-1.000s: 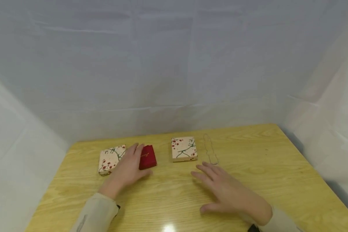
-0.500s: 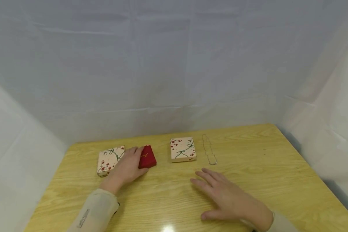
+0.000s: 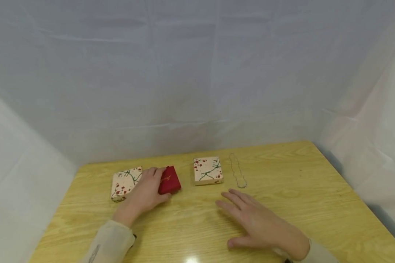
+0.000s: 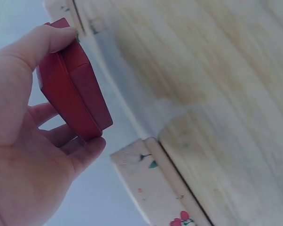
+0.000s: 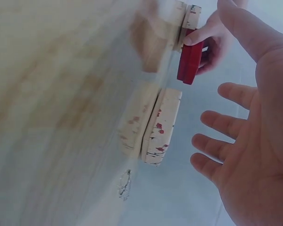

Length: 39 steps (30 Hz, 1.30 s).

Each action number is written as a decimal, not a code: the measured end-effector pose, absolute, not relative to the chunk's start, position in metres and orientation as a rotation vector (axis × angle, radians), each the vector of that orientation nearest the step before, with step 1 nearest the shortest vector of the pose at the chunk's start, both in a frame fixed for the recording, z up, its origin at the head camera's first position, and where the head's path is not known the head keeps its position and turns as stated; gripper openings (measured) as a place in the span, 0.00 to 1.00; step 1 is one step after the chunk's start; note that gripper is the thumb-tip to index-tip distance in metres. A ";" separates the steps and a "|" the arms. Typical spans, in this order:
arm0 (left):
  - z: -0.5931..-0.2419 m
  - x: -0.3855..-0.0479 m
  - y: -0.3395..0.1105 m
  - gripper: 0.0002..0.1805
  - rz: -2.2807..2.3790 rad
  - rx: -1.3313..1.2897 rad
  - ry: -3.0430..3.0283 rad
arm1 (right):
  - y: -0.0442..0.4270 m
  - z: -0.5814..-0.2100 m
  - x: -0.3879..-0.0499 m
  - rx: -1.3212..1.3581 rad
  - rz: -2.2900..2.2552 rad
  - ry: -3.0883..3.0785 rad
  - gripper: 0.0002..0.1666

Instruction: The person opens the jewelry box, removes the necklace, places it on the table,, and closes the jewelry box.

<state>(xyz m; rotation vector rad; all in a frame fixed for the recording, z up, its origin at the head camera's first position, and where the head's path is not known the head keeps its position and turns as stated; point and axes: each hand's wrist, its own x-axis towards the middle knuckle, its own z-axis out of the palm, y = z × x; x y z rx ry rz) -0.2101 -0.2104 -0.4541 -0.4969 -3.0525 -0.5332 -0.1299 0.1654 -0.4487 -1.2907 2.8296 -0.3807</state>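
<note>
Done: my left hand [image 3: 141, 195] grips the red box [image 3: 170, 180] near the worktop's [image 3: 191, 226] far edge | my right hand [image 3: 258, 223], fingers spread, holds nothing | not taken up: left floral box [image 3: 123, 182], middle floral box [image 3: 207, 169], necklace [image 3: 242, 186]

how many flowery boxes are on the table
2: one flowery box partly behind the left hand, a second flowery box between the red box and the necklace.

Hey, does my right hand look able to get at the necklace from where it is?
Probably yes: your right hand holds nothing, the necklace lies just beyond its fingers, and the nearest floral box sits to one side, out of the way.
</note>
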 end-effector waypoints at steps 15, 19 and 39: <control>-0.434 -0.182 -0.187 0.55 -0.525 -0.588 -2.953 | 0.154 -0.436 -0.148 -1.316 -0.464 2.861 0.65; -0.431 -0.174 -0.178 0.55 -0.505 -0.619 -2.926 | 0.149 -0.435 -0.153 -1.319 -0.504 2.871 0.65; -0.430 -0.146 -0.131 0.54 -0.480 -0.760 -2.875 | 0.126 -0.429 -0.169 -1.281 -0.633 2.838 0.69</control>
